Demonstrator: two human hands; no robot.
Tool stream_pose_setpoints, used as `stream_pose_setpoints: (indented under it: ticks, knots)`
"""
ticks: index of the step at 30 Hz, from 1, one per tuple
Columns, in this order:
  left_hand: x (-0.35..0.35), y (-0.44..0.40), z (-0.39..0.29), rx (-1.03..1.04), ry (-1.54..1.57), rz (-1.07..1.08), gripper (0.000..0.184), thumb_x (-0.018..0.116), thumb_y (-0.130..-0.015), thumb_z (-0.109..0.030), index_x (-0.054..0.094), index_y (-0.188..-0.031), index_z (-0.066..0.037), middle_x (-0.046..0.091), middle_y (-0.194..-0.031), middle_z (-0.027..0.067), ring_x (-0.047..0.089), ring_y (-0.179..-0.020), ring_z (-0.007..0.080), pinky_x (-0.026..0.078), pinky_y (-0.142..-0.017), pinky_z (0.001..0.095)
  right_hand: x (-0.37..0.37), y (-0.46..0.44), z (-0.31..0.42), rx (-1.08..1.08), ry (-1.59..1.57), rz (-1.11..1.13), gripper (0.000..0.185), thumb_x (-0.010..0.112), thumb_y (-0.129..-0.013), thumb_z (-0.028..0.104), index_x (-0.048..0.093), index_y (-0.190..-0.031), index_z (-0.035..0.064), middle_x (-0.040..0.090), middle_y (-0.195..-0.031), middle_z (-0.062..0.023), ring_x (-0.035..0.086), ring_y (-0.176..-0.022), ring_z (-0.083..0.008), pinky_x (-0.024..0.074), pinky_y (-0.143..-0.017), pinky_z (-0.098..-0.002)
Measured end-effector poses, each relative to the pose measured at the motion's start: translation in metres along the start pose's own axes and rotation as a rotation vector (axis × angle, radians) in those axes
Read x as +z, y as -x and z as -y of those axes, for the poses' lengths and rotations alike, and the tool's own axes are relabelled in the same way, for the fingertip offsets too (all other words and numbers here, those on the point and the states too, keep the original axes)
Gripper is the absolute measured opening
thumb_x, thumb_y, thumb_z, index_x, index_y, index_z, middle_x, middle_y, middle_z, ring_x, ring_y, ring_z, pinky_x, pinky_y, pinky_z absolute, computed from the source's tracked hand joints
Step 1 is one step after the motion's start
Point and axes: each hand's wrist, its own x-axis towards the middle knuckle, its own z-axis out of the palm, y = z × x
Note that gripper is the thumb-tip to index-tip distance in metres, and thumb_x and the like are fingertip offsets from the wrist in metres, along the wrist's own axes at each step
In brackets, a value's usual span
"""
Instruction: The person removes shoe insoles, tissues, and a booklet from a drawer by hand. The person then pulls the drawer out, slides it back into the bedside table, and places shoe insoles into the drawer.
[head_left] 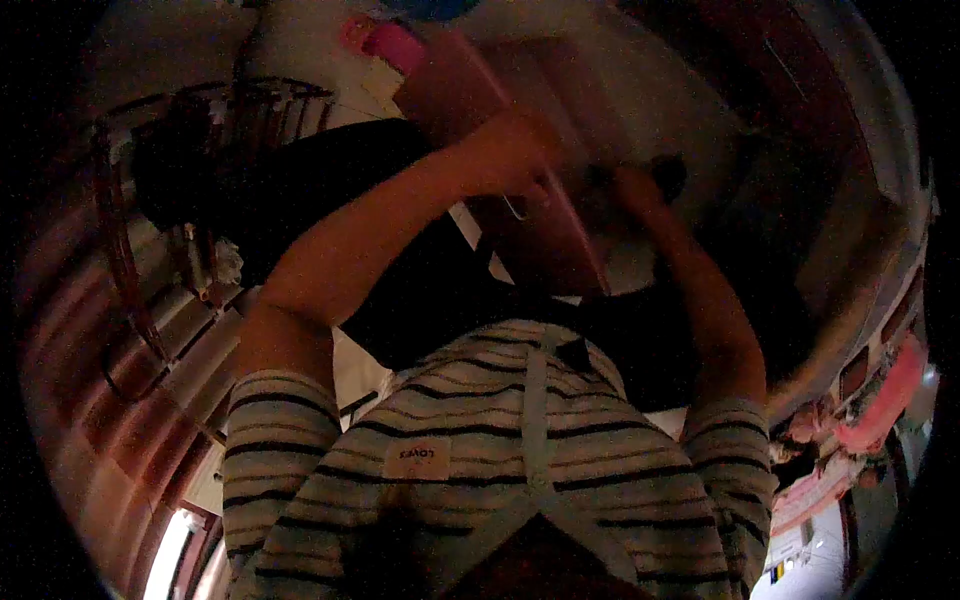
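Observation:
A dark reddish box-like piece (545,245), perhaps an open drawer or case, lies tilted between my knees. My left hand (520,145) is at its upper edge; its fingers are dim and blurred, and I cannot make out what they hold. To the right, my right hand (635,185) is beside a small dark object (667,175), over the piece's right side. Its fingers are also too dark to read. A bright pink object (395,45) rests at the piece's upper left end.
Dark wooden chair-like rails (120,220) stand at the left near folded curtains (75,370). A dark panel of furniture (790,60) is at the upper right. Pink and red cloth items (880,400) lie at the far right. Something blue (430,8) shows at the top edge.

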Motion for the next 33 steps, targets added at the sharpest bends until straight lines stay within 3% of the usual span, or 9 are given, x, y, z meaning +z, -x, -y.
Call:
stream_pose_setpoints:
  ticks: [1, 5, 7, 11, 16, 28, 31, 33]
  knots:
    - [-0.002, 0.000, -0.004, -0.030, -0.016, 0.034, 0.037, 0.066, -0.062, -0.036, 0.058, -0.088, -0.011, 0.056, -0.094, 0.0089, 0.051, -0.093, 0.0292, 0.038, -0.082, 0.0454, 0.021, -0.037, -0.004, -0.019, 0.005, -0.008, 0.027, 0.046, -0.080, 0.015, 0.056, -0.100, -0.0001, 0.057, -0.098, -0.0195, 0.056, -0.083, -0.0298, 0.0446, -0.072, -0.0382]
    - [-0.013, -0.008, -0.010, -0.058, 0.033, 0.088, 0.040, 0.069, -0.058, -0.032, 0.057, -0.090, -0.010, 0.056, -0.094, 0.0101, 0.052, -0.090, 0.0292, 0.040, -0.078, 0.0460, -0.038, -0.081, 0.052, -0.022, -0.201, -0.150, 0.027, 0.047, -0.081, 0.016, 0.055, -0.101, -0.0001, 0.056, -0.098, -0.0190, 0.056, -0.084, -0.0287, 0.0443, -0.072, -0.0376]
    - [-0.006, -0.003, -0.008, 0.031, 0.074, -0.139, 0.043, 0.069, -0.059, -0.027, 0.055, -0.095, -0.009, 0.055, -0.097, 0.0109, 0.050, -0.095, 0.0290, 0.038, -0.081, 0.0458, -0.054, -0.090, 0.071, -0.036, -0.266, -0.196, 0.028, 0.047, -0.081, 0.016, 0.055, -0.101, -0.0001, 0.056, -0.098, -0.0187, 0.056, -0.084, -0.0282, 0.0442, -0.072, -0.0372]
    - [-0.004, 0.000, -0.009, 0.072, 0.178, -0.128, 0.047, 0.068, -0.061, -0.030, 0.053, -0.099, -0.008, 0.053, -0.101, 0.0107, 0.047, -0.101, 0.0292, 0.034, -0.086, 0.0453, -0.049, -0.071, 0.071, -0.022, -0.326, -0.182, 0.028, 0.047, -0.081, 0.017, 0.054, -0.102, -0.0001, 0.056, -0.099, -0.0182, 0.056, -0.084, -0.0271, 0.0440, -0.073, -0.0366]
    - [0.006, -0.005, -0.007, -0.008, 0.084, 0.121, 0.048, 0.065, -0.063, -0.038, 0.053, -0.100, -0.010, 0.053, -0.104, 0.0083, 0.045, -0.105, 0.0275, 0.030, -0.091, 0.0440, -0.041, -0.008, 0.054, 0.009, -0.384, -0.115, 0.029, 0.047, -0.081, 0.017, 0.054, -0.103, 0.0000, 0.056, -0.100, -0.0175, 0.055, -0.084, -0.0257, 0.0436, -0.074, -0.0358]
    - [0.009, -0.013, -0.004, 0.018, 0.005, -0.009, 0.048, 0.068, -0.060, -0.035, 0.053, -0.098, -0.011, 0.053, -0.100, 0.0068, 0.047, -0.102, 0.0267, 0.032, -0.088, 0.0431, -0.059, -0.086, 0.081, -0.041, -0.456, -0.284, 0.031, 0.048, -0.082, 0.019, 0.052, -0.105, 0.0000, 0.056, -0.101, -0.0160, 0.054, -0.086, -0.0224, 0.0429, -0.076, -0.0338]
    - [-0.010, -0.012, -0.010, -0.007, 0.117, 0.133, 0.048, 0.067, -0.060, -0.037, 0.053, -0.098, -0.011, 0.054, -0.099, 0.0062, 0.047, -0.100, 0.0262, 0.034, -0.086, 0.0421, -0.053, -0.076, 0.079, -0.040, -0.472, -0.248, 0.031, 0.048, -0.082, 0.020, 0.052, -0.106, 0.0000, 0.056, -0.101, -0.0156, 0.054, -0.086, -0.0216, 0.0427, -0.076, -0.0333]
    - [0.007, -0.005, -0.006, 0.017, 0.116, 0.019, 0.048, 0.067, -0.061, -0.038, 0.053, -0.098, -0.011, 0.054, -0.098, 0.0061, 0.048, -0.099, 0.0260, 0.034, -0.085, 0.0417, -0.046, -0.051, 0.074, -0.028, -0.485, -0.203, 0.032, 0.048, -0.082, 0.020, 0.052, -0.106, 0.0000, 0.056, -0.102, -0.0153, 0.054, -0.086, -0.0211, 0.0425, -0.076, -0.0330]
